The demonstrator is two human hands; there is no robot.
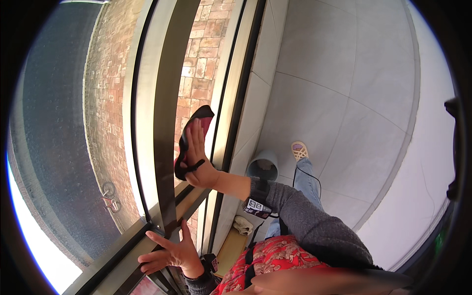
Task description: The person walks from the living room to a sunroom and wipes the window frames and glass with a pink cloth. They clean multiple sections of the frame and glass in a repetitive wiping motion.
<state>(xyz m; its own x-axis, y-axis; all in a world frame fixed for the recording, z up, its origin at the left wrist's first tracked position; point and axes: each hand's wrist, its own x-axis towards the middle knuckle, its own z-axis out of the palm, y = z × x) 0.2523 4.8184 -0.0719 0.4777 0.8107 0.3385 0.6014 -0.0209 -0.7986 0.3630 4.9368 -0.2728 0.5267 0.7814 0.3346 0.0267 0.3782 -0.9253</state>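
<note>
My right hand [197,153] lies flat, fingers together, on a red cloth with a black border [207,112]. The cloth is against the window glass [201,66], beside a metal window post [166,121]. A black strip of the cloth crosses the base of the hand, and the palm side is hidden. Lower left, my left hand [173,254] has its fingers spread and holds nothing. It is close to the corner of the metal window frame [129,245]; whether the fingertips touch it, I cannot tell.
A grey-blue bucket [262,156] stands on the tiled floor [313,84] by the low wall, near my sandalled foot [299,150]. A crumpled pale item [243,225] lies by a yellowish board [230,249]. Outside are brick paving [107,92] and a bicycle [110,201].
</note>
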